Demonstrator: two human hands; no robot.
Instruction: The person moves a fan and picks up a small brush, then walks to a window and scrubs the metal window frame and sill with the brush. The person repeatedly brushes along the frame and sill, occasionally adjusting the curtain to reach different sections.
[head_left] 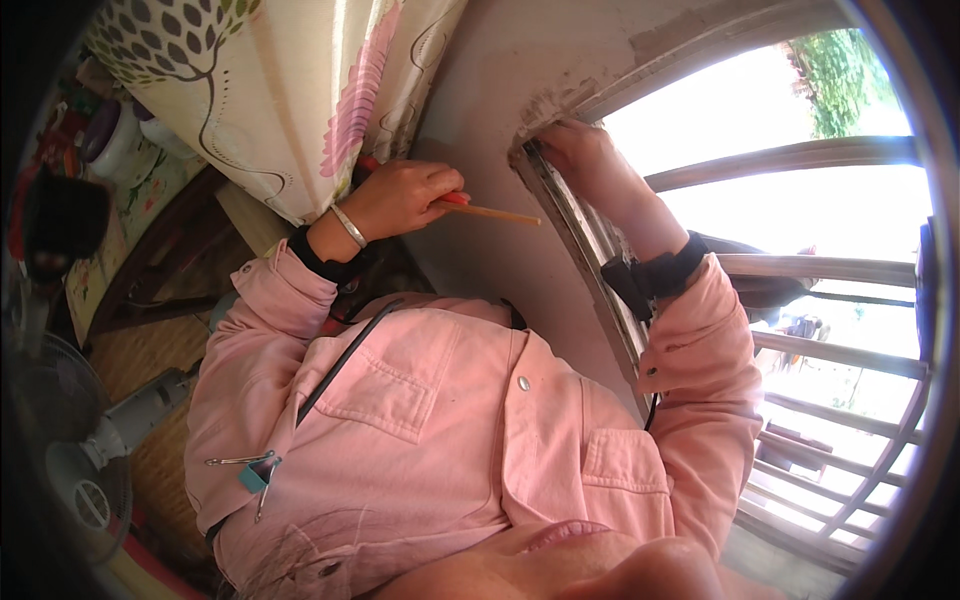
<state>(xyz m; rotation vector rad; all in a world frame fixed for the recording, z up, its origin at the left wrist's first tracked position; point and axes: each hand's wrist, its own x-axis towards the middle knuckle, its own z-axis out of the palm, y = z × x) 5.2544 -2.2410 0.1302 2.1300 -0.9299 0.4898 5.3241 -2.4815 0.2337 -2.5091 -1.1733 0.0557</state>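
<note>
My left hand [405, 195] is closed round the red handle [454, 198] of a thin tool. Its straight brown rod [502, 213] sticks out to the right, the tip in the air short of the window frame. More red shows behind the wrist, by the curtain. My right hand [580, 155] is up at the corner of the worn wooden window frame [575, 215], fingers bent and pressed together against it. Those fingertips are partly hidden, and whatever they may pinch cannot be made out.
A patterned curtain [300, 100] hangs close behind my left hand. Wooden window bars [830, 267] run along the right. A table with a floral cover [135, 180] stands at left, holding a white jar with a purple lid [110, 140]. Below it is a fan [75, 450].
</note>
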